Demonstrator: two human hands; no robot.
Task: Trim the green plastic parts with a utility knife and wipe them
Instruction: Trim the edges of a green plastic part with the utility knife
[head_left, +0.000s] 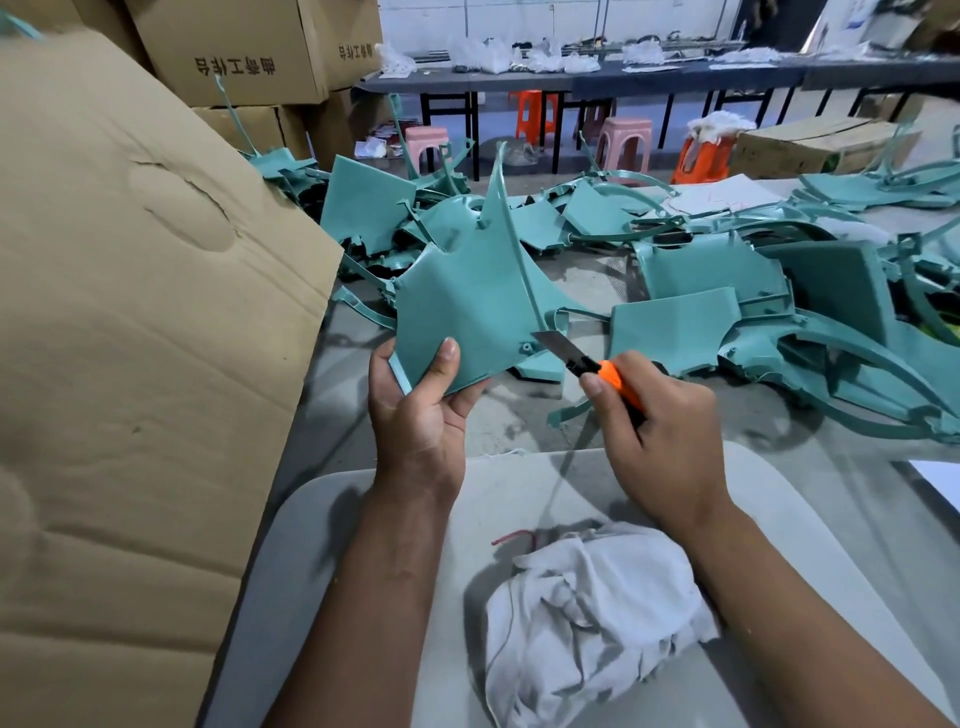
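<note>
The left hand (415, 400) holds a green plastic part (467, 306) upright above the near edge of the tabletop (519, 415), its grip clamped on the lower left corner with the thumb pressed flat on the face and the fingers curled behind. The right hand (660, 431) has its grip clamped on an orange utility knife (597, 369), the thumb lying along the handle. The blade is out and its tip meets the part's lower right edge, beside a small screw boss; whether it is actually cutting in is hard to tell from this angle. A crumpled white cloth (597, 618) lies on a pale grey surface (363, 519) just in front of the person, between the forearms. More green parts (701, 291) lie heaped across the tabletop beyond. A large cardboard box (130, 338) stands at the left.
</note>
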